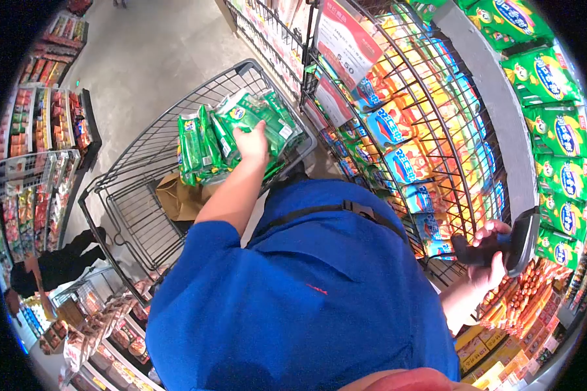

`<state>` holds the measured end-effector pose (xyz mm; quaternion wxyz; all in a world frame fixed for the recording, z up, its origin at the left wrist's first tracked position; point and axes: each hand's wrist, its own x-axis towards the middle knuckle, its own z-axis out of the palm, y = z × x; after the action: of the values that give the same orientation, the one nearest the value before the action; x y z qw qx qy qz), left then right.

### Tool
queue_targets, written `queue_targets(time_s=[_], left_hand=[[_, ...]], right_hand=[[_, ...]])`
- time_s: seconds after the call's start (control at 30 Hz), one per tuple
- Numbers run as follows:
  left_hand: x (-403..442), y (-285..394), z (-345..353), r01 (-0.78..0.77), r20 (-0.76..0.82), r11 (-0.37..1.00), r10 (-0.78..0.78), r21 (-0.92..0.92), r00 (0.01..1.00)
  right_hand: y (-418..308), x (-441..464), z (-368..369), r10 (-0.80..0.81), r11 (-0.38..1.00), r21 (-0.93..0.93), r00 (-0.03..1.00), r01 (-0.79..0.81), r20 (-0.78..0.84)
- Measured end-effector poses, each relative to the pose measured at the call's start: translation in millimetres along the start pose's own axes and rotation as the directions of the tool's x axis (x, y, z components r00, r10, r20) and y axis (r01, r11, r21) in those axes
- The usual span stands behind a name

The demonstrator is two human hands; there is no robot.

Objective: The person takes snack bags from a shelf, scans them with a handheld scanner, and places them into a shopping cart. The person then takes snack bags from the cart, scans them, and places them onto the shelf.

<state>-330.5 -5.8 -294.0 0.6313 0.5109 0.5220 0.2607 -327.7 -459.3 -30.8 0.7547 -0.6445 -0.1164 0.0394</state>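
My left hand reaches into a wire shopping cart and grips a green snack bag. Its thumb and a finger show on the wrapper, while the other fingers are partly hidden. More green bags are piled around it in the cart. At the right, my right hand is closed around the grip of a black handheld device, next to the wire shelf rack.
A wire rack of colourful snack bags stands at the right, with a red price sign. Green bags line another shelf. A brown bag lies by the cart's green bags. Another person is at the lower left.
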Motion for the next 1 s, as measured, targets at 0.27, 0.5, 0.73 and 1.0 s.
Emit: queue_targets(time_s=[0.27,0.5,0.73,1.0], left_hand=[[-100.6,161.2,-17.6,0.275,0.650,0.820,0.149,-0.503,0.745],[-190.1,214.1,3.4,0.374,0.821,0.799,0.241,-0.471,0.518],[-235.7,216.0,11.7,0.342,0.889,0.850,0.269,-0.401,0.372],[-278.6,205.0,22.8,0.422,0.921,0.828,0.264,-0.369,0.287]], right_hand=[[-16.4,0.2,44.4,0.174,0.969,-0.202,0.975,-0.145,0.135],[-39.9,2.8,102.9,0.170,0.860,-0.505,0.891,0.075,0.422],[-40.6,-26.8,71.5,0.188,0.953,-0.296,0.883,-0.059,0.430],[-43.3,-50.5,47.9,-0.048,0.690,-0.593,0.844,0.414,0.534]])
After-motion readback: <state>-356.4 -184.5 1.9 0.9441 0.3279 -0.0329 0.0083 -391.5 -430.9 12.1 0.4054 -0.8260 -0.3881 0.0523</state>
